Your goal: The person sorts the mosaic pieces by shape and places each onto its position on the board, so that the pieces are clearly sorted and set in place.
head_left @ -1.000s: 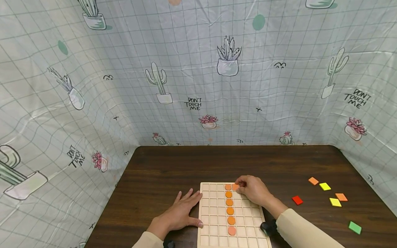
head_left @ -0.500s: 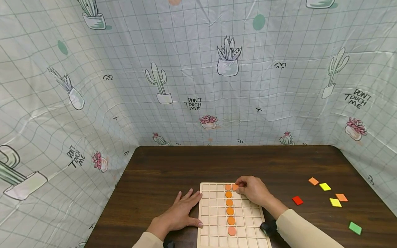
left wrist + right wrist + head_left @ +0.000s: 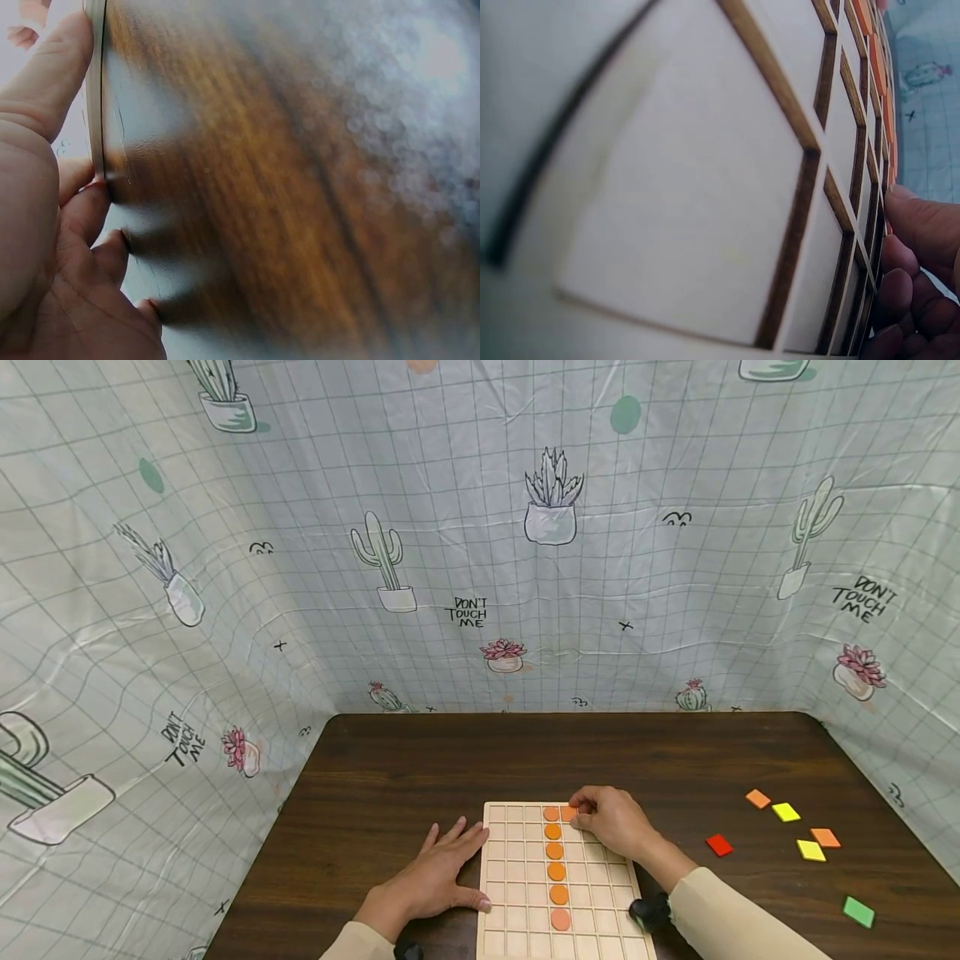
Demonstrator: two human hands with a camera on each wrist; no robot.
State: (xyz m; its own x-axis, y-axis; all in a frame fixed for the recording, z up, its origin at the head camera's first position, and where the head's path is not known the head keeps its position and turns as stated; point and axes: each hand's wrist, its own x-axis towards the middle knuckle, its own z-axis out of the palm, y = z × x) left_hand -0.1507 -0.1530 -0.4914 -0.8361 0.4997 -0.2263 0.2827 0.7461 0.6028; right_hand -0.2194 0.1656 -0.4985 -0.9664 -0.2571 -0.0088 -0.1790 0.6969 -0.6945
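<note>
A pale wooden grid board (image 3: pixel 517 870) lies on the dark table. Several orange discs (image 3: pixel 554 851) fill one column of it, the nearest disc (image 3: pixel 560 919) a paler coral. In the top row, an orange square tile (image 3: pixel 567 812) sits right of the farthest disc, and my right hand (image 3: pixel 613 821) pinches its right edge with thumb and forefinger. My left hand (image 3: pixel 431 878) lies spread on the table at the left, its thumb and fingertips against the board's left edge (image 3: pixel 96 97). In the right wrist view the tile is hidden beyond the right hand's fingertips (image 3: pixel 900 193).
Loose square tiles lie right of the board: a red one (image 3: pixel 719 845), a green one (image 3: pixel 858 911), two yellow ones (image 3: pixel 786 812) and two orange ones (image 3: pixel 758 798). A cactus-print curtain (image 3: pixel 465 527) surrounds the table (image 3: pixel 420 760) at the back and sides.
</note>
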